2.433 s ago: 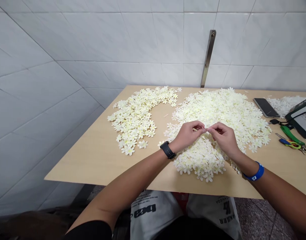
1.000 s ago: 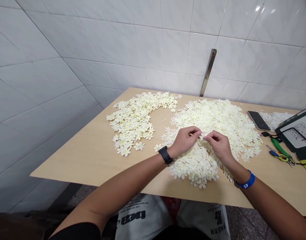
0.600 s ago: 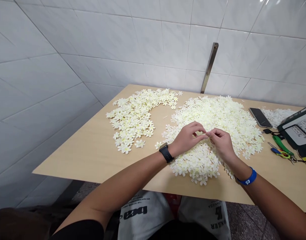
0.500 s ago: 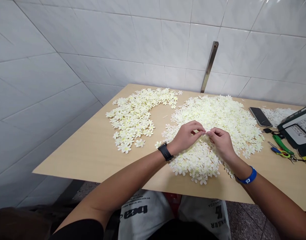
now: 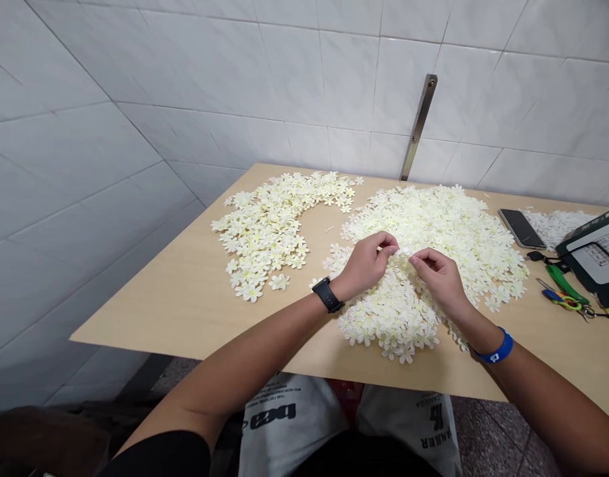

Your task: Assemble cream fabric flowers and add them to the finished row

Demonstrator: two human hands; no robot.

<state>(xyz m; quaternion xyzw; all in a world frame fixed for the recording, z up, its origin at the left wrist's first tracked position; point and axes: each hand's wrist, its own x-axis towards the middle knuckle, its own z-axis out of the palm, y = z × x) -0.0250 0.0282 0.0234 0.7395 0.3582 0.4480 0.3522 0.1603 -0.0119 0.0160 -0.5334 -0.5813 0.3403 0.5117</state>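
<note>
Over a large pile of white-and-yellow artificial flowers [image 5: 433, 218], my two hands work close together. My left hand [image 5: 368, 262], with a black watch at the wrist, is closed in a pinch. A small white artificial flower [image 5: 403, 254] appears at its fingertips, hard to separate from the pile behind. My right hand [image 5: 439, 275], wearing a blue wristband, pinches thumb and forefinger just right of that flower. Whatever sits between its fingertips is too small to make out.
A curved spread of flowers [image 5: 269, 228] lies on the left of the brown tabletop [image 5: 185, 291]. On the right are a phone [image 5: 521, 228], small white pieces [image 5: 557, 227], a dark box [image 5: 595, 252], a green-handled tool [image 5: 566, 283] and scissors [image 5: 565, 301]. A metal bar [image 5: 418, 129] stands against the tiled wall.
My fingertips were meeting and are now slightly apart, the left hand having shifted left and a little up. The right hand has barely moved. The camera view has shifted slightly.
</note>
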